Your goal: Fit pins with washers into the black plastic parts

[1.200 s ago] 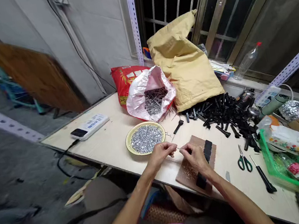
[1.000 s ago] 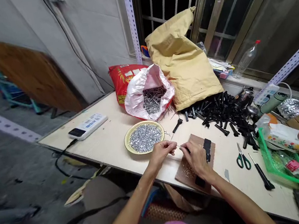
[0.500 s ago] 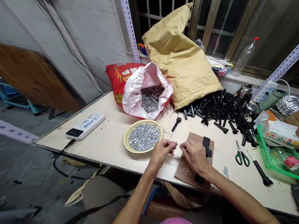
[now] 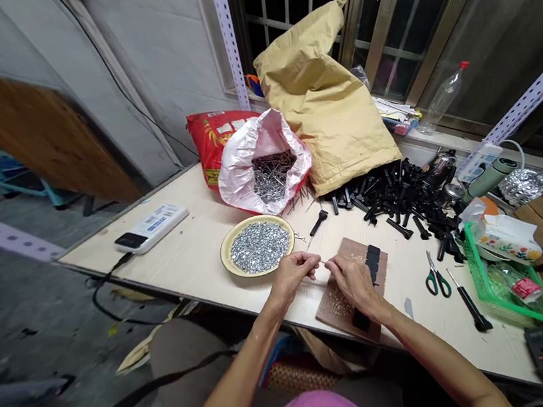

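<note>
My left hand (image 4: 292,276) is closed in a pinch near the table's front edge, its fingertips holding a thin nail that points right. My right hand (image 4: 356,282) is closed too, its fingertips meeting the nail's other end over a brown board (image 4: 341,308). What the right hand holds is too small to make out. A black plastic piece (image 4: 373,262) lies on the board by the right hand. Just left of my left hand stands a yellow plate (image 4: 257,246) heaped with small silvery metal parts.
An open white bag of nails (image 4: 269,170) and a tan sack (image 4: 329,108) stand at the back. A pile of black plastic pieces (image 4: 403,202) lies right of them. Scissors (image 4: 433,275), a black tool (image 4: 471,310), a green basket (image 4: 499,279) and a white power strip (image 4: 151,228) sit around.
The hands have kept the same pinch on the nail. Only my view has shifted a little, so everything sits slightly higher and to the left.
</note>
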{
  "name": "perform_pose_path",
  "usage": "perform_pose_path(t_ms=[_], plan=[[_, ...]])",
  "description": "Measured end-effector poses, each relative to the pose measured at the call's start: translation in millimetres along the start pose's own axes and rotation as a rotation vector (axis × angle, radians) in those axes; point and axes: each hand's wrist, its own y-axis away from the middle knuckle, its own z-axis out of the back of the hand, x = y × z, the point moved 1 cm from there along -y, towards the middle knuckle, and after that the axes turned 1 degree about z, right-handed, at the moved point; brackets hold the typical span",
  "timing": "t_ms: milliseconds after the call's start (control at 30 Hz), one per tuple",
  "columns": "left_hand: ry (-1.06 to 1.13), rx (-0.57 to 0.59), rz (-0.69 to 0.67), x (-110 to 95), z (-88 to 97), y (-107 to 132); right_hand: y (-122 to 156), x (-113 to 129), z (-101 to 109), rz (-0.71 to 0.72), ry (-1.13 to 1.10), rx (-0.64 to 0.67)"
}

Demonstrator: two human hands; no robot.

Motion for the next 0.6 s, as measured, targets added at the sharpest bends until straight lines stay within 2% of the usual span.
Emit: perform_pose_path(t_ms=[100, 167, 300, 367, 467, 600], plan=[[0.014, 0.002, 0.015, 2.3, 0.5, -1.3, -2.7, -5.2, -2.5, -0.086, -0.195, 0.131], [0.034, -0.009, 0.03, 3.9, 1.0, -2.2, -1.9, -7.2, -2.5, -0.052, -0.182, 0.094], [0.055, -0.017, 0.049, 5.6, 0.1, -3.3, 3.9, -4.3, 1.3, 0.049, 0.025, -0.024], [0.054, -0.014, 0.05, 5.4, -0.8, -3.4, 5.3, -2.0, 3.5, 0.026, 0.079, -0.004], [0.054, -0.009, 0.05, 5.1, -1.0, -3.5, 4.8, -1.9, 4.8, -0.033, 0.029, 0.068], [0.038, -0.009, 0.045, 6.3, 0.9, -4.1, 5.6, -5.1, 3.9, 0.058, 0.065, -0.017]])
